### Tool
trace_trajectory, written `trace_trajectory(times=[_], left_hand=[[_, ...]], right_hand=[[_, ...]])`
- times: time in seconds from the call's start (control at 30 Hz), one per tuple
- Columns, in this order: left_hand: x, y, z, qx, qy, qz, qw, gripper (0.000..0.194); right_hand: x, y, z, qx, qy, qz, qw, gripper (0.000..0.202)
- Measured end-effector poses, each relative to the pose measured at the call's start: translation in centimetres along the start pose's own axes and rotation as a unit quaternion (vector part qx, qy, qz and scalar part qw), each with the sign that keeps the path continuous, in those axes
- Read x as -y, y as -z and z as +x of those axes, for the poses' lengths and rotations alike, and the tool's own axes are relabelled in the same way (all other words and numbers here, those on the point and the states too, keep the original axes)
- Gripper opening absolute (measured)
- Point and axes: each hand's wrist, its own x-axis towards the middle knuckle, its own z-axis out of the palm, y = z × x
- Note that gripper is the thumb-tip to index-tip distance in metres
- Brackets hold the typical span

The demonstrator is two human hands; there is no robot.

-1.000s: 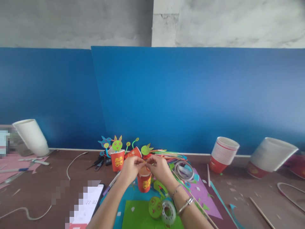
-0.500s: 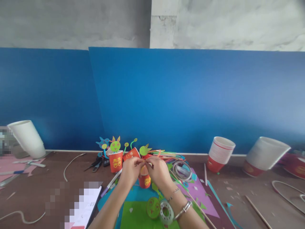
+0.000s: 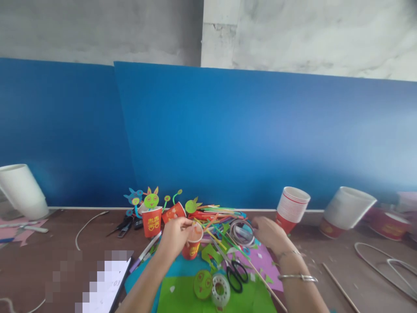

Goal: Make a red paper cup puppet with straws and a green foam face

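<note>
On a brown tabletop [image 3: 29, 256], from left: one sleeve of white cups [image 3: 24, 191], leaning against the blue partition [image 3: 208, 143]; one phone [image 3: 109, 284], partly pixelated; one red cup [image 3: 152, 222] bearing a green cat-eared face [image 3: 151, 200], upright. One left hand [image 3: 177, 234], closed on the rim and near side of a red paper cup [image 3: 194, 248], presumably to steady so light a vessel; detail at the fingertips too small to tell. The cup stands upright at centre, on coloured paper. One green face disc [image 3: 202, 284], beside a tape roll [image 3: 215, 290], and black-handled scissors [image 3: 232, 266], likely kept near for easy reach. One grey coil [image 3: 232, 232]. One right hand [image 3: 269, 232], just beside the coil; finger spread and contact cannot be told. One nested cup stack [image 3: 294, 206], tilted, likely nested to save room.
</note>
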Motion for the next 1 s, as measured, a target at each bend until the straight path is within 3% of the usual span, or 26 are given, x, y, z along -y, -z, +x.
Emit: trace_trajectory(times=[0.07,0.17,0.3,0.4,0.5,0.57,0.63,0.77,0.83,1.0], left_hand=[[0.2,0.0,0.0,0.0,-0.01,0.03,1.0,0.023],[0.7,0.1,0.2,-0.01,-0.018,0.067,0.998,0.025],[1.3,0.1,0.7,-0.017,-0.055,0.07,0.996,0.025],[1.3,0.0,0.7,-0.013,-0.05,0.067,0.996,0.028],[0.9,0.0,0.5,-0.018,-0.047,0.087,0.995,0.029],[0.7,-0.1,0.4,-0.021,-0.042,0.104,0.994,0.029],[0.7,-0.1,0.4,-0.021,-0.038,0.111,0.993,0.029],[0.8,-0.1,0.4,-0.018,-0.045,0.106,0.993,0.028],[0.8,-0.1,0.5,-0.01,-0.045,0.1,0.994,0.028],[0.8,-0.1,0.5,-0.006,-0.041,0.08,0.996,0.029]], right_hand=[[-1.5,-1.2,0.5,0.039,-0.003,-0.012,0.999,0.026],[-1.7,-2.5,1.0,0.064,0.003,-0.016,0.998,0.026],[-1.2,-1.7,1.0,0.056,0.011,-0.014,0.998,0.019],[-1.0,0.4,-0.2,0.018,-0.014,-0.016,1.0,0.025],[-0.2,2.7,-1.9,-0.082,-0.074,0.018,0.994,0.029],[1.0,3.6,-3.0,-0.148,-0.075,0.053,0.985,0.033],[2.7,3.8,-3.8,-0.165,-0.01,0.136,0.977,0.032],[6.5,2.1,-4.7,-0.033,0.132,0.344,0.929,0.035],[7.9,1.0,-4.8,-0.022,0.174,0.365,0.915,0.033],[9.0,-0.4,-4.8,-0.046,0.174,0.343,0.922,0.03]])
